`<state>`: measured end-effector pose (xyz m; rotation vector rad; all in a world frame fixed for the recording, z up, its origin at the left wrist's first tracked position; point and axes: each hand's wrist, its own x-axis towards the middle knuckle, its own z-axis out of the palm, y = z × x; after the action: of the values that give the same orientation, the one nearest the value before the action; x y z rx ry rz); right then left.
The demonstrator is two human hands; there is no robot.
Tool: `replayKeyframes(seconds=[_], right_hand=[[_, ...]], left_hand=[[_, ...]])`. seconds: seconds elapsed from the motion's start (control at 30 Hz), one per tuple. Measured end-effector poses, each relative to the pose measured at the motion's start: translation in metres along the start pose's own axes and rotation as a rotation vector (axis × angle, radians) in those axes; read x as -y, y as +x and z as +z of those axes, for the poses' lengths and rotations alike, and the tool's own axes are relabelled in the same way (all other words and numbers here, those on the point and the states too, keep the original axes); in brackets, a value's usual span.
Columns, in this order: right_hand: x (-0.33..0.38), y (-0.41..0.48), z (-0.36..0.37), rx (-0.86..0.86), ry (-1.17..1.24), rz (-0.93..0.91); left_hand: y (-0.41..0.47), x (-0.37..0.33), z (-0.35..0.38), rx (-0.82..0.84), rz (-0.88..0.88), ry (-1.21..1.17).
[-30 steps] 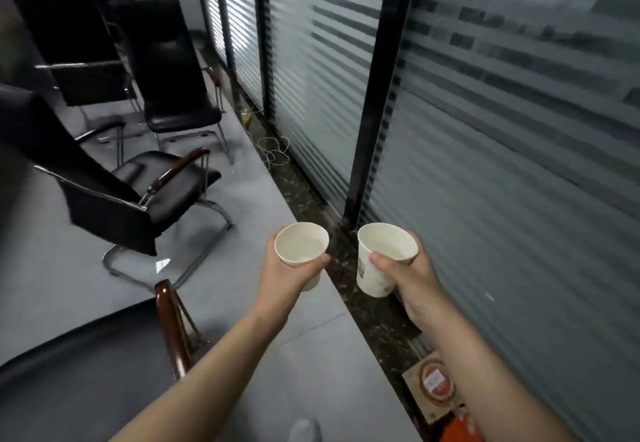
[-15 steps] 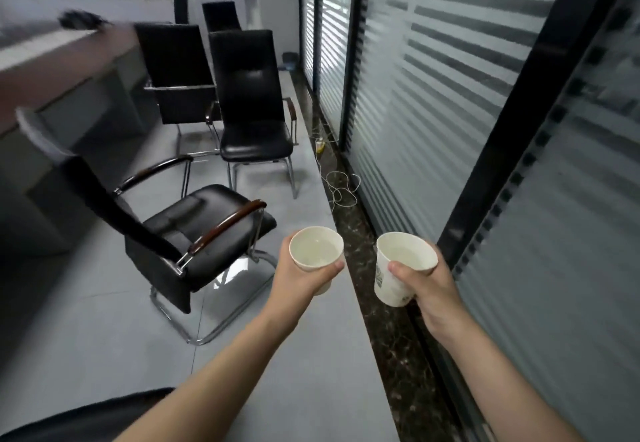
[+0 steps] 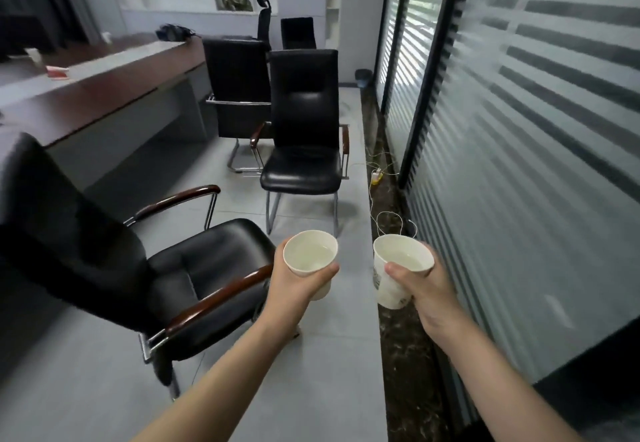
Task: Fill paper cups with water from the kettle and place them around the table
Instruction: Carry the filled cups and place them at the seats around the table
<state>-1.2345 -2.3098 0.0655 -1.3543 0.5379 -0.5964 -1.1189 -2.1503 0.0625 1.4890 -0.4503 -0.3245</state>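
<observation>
The left hand [image 3: 298, 285] has its fingers clamped around a water-filled paper cup [image 3: 310, 257] at lower centre. The right hand [image 3: 424, 289] grips a second cup [image 3: 398, 268] just beside it, upright. The tabletop [image 3: 104, 84] lies at upper left.

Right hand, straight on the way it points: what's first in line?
Likely the black chair facing the camera, about its armrest. The right hand, gripping a paper cup, angles away from the glass partition. Depth unclear.

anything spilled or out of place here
Nothing spilled from the left cup or right cup. The oddity is a loose white cable looped on the floor beside the glass wall, a possible trip hazard.
</observation>
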Motion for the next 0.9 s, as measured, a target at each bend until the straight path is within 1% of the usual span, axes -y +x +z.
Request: replayKeyframes(seconds=[0.2,0.4,0.6,0.63,0.73,0.9], right_hand=[[0.013,0.143,0.009,0.119,-0.003,0.016],[0.008,0.270,0.043,0.223,-0.008,0.061],[-0.010,0.416,0.094,0.307,-0.061,0.091],[-0.009,0.435,0.102,0.313,-0.068,0.095],[-0.004,0.509,0.139,0.402,-0.078,0.110],[0.003,0.600,0.199,0.492,-0.074,0.080]], left_hand=[[0.116,-0.005,0.032,-0.108,0.013,-0.014],[0.230,0.010,0.036,-0.231,-0.004,-0.041],[0.363,0.043,0.012,-0.324,-0.041,-0.060],[0.381,0.044,0.008,-0.336,-0.051,-0.060],[0.446,0.040,-0.012,-0.400,-0.060,-0.047],[0.527,0.026,-0.043,-0.480,-0.047,-0.026]])
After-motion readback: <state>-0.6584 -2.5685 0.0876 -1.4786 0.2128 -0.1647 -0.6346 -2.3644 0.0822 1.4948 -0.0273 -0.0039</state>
